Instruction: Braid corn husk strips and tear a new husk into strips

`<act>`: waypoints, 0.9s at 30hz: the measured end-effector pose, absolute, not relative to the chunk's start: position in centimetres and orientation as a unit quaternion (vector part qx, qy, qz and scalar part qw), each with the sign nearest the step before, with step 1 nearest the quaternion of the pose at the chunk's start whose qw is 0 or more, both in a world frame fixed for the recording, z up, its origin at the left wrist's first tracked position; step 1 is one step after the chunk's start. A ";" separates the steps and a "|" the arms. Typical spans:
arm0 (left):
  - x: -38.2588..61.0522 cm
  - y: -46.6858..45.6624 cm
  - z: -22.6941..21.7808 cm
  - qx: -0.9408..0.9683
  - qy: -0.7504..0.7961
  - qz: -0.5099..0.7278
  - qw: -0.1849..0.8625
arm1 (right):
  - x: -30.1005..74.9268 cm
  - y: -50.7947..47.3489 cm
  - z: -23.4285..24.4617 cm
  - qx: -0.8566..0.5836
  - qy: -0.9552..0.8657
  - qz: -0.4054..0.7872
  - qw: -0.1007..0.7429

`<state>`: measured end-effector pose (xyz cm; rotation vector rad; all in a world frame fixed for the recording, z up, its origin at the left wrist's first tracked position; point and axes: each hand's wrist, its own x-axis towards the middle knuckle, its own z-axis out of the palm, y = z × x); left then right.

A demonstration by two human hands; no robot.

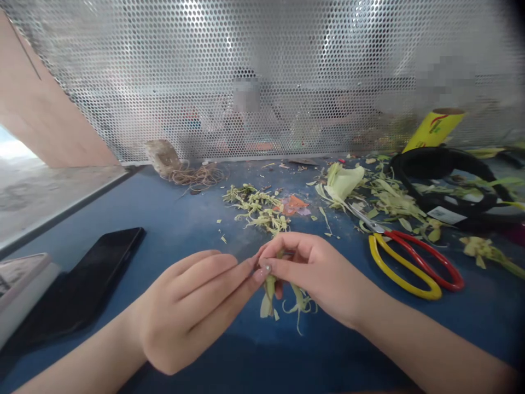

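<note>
My left hand and my right hand meet low over the middle of the blue table, both with fingers pinched. Between their fingertips is a pale green flower piece, its lower part hanging below; the fingers hide the rest. Just under my right hand, thin curling pale green petals show. A heap of pale green flowers lies straight behind my hands. To the right rest scissors with one yellow and one red handle, their blades reaching toward a pale flower.
A black phone lies at left beside a pale box-like object. Brown thread sits at the back left. A black headband, loose petals and a yellow tube are at right. A perforated metal sheet closes the back.
</note>
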<state>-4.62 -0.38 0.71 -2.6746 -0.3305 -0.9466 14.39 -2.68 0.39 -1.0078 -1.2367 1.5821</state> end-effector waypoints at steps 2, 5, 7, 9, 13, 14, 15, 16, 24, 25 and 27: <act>-4.7 -0.5 0.6 -0.926 -0.112 -0.323 0.159 | 14.3 -2.7 0.3 -0.385 -0.477 0.658 0.437; -4.8 -0.5 0.5 -0.922 -0.111 -0.327 0.173 | 14.3 -2.7 0.4 -0.367 -0.448 0.679 0.450; -4.9 -0.5 0.5 -0.922 -0.112 -0.328 0.172 | 14.3 -2.7 0.5 -0.362 -0.445 0.683 0.452; -4.9 -0.5 0.6 -0.921 -0.121 -0.329 0.171 | 14.4 -2.7 0.6 -0.360 -0.449 0.684 0.449; -4.9 -0.7 0.9 -0.912 -0.148 -0.330 0.194 | 14.4 -2.7 0.5 -0.363 -0.450 0.682 0.448; -4.9 -0.8 0.9 -0.910 -0.152 -0.329 0.203 | 14.3 -2.7 0.4 -0.362 -0.449 0.682 0.450; -4.9 -0.8 0.9 -0.909 -0.154 -0.324 0.212 | 14.2 -2.7 0.4 -0.362 -0.449 0.681 0.452; -4.9 -0.9 0.9 -0.909 -0.153 -0.319 0.221 | 14.1 -2.8 0.4 -0.362 -0.448 0.679 0.455; -4.7 -0.1 0.7 -0.910 -0.098 -0.304 0.266 | 13.8 -3.0 0.3 -0.363 -0.444 0.659 0.486; -4.7 0.1 0.7 -0.909 -0.079 -0.300 0.277 | 13.7 -3.0 0.3 -0.362 -0.441 0.661 0.488; -4.8 0.4 0.8 -0.906 -0.051 -0.294 0.301 | 13.6 -3.0 0.4 -0.361 -0.429 0.667 0.491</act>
